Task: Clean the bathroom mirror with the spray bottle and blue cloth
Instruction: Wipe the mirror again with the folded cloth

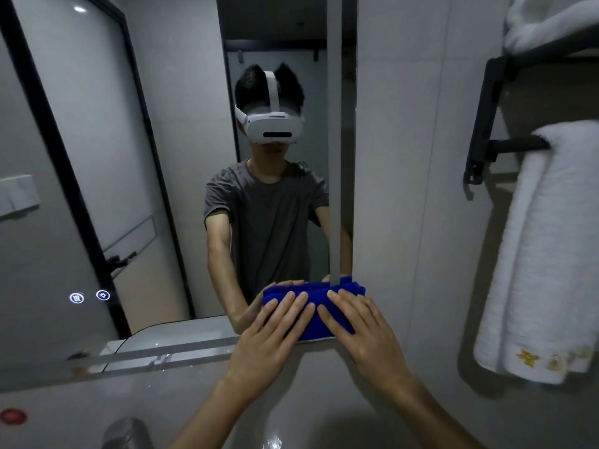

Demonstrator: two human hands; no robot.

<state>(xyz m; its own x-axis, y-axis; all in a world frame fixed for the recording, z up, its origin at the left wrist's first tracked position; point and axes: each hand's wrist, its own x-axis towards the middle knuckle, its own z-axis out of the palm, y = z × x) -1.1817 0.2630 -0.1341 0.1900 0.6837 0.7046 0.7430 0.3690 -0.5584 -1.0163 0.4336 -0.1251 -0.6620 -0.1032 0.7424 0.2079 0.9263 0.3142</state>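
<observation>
Mirror point(162, 189): 2 hands apparently press blue cloth point(312, 298) flat.

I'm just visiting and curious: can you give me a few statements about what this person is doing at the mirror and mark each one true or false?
1. Both hands press the blue cloth against the mirror. True: the left hand and the right hand lie flat on it with straight fingers.
2. The cloth is at the top of the mirror. False: it sits at the lower right corner, near the bottom edge.
3. The right hand holds a spray bottle. False: no spray bottle is in view; both hands are on the cloth.
4. A white towel hangs on a dark rack to the right. True.
5. Two small lit icons glow low on the mirror's left side. True.
</observation>
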